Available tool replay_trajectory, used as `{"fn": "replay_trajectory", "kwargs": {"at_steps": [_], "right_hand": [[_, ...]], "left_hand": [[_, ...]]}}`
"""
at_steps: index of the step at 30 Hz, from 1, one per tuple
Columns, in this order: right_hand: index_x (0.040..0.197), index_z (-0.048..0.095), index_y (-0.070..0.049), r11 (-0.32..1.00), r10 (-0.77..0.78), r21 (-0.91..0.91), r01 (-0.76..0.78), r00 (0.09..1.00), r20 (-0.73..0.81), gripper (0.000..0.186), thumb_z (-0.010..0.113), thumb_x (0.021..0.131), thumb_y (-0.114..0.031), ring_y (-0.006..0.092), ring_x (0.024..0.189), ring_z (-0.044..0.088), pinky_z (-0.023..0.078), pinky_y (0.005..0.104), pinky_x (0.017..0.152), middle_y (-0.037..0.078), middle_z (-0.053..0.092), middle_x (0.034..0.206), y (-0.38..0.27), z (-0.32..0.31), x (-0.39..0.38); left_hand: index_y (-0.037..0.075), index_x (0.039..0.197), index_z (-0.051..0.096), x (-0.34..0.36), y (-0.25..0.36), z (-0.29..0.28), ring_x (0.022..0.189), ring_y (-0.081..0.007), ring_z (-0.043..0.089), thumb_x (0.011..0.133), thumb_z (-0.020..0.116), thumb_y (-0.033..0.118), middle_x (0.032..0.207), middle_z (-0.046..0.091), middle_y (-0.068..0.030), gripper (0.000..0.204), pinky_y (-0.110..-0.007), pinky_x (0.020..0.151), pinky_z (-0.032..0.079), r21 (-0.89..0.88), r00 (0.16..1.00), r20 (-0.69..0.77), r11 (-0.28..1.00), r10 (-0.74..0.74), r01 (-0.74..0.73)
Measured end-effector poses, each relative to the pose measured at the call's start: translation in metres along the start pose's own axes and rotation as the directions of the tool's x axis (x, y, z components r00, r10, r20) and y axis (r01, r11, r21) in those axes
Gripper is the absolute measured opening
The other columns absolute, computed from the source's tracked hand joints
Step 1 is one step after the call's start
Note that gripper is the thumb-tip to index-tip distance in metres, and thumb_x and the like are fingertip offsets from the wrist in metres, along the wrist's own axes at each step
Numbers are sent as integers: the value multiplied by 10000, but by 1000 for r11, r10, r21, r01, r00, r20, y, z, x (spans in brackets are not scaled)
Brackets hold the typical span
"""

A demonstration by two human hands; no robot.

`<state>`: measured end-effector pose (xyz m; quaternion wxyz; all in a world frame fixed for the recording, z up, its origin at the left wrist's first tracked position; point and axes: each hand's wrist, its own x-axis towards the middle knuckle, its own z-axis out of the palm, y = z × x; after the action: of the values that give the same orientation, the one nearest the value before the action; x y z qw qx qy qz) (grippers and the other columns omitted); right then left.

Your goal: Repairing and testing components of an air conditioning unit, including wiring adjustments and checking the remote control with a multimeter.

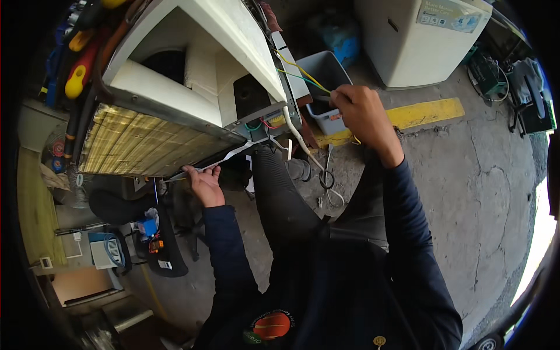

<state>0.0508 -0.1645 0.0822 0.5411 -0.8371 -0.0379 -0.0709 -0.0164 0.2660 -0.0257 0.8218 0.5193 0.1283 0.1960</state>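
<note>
A partly opened window air conditioner [192,32], its white plastic housing exposed, stands tilted in front of me on the left. Along its near side runs a brass-coloured finned coil [157,139]. My left hand [205,185], palm up, curls its fingers at the coil's lower edge, where a silver strip [236,152] passes. My right hand [364,114] is closed in a pinch on the ends of a yellow and a green wire [303,74], drawn taut from the unit's right side. Below the housing, a white cable [296,129] hangs down near short coloured wires [256,124].
A grey bin [326,67] stands behind the wires, beside a white appliance [417,41]. Hand tools with yellow-red handles [79,79] hang at far left. A black seat [166,248] carries small items. A cable with a black ring [326,179] dangles between my legs, above cracked concrete [466,192].
</note>
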Motion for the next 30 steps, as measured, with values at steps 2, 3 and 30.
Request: {"fn": "replay_trajectory", "kwargs": {"at_steps": [2,3,30], "right_hand": [[900,680,72,999,24,42,-26,998,54,196,633,969,-106,360,583,512,473,439,616,213,668,743,-16,10,-26],[890,667,67,998,-42,49,41,999,23,202,631,978,-111,368,581,510,469,440,613,213,662,729,-21,19,-38],[949,760,68,954,-165,200,225,947,-277,98,735,870,16,149,619,522,410,293,586,72,699,817,-8,43,-73]], "left_hand": [[113,1394,551,4,1,-1,951,-244,672,1101,507,591,1218,692,-132,563,-348,844,498,62,1000,11,998,-3,2],[113,1394,551,5,0,3,951,-244,672,1101,507,591,1218,692,-132,563,-348,844,498,54,1000,18,998,-10,9],[21,1176,641,-147,-28,182,964,-192,658,1135,477,257,1081,691,-108,290,-310,927,501,338,939,317,941,-133,19]]}}
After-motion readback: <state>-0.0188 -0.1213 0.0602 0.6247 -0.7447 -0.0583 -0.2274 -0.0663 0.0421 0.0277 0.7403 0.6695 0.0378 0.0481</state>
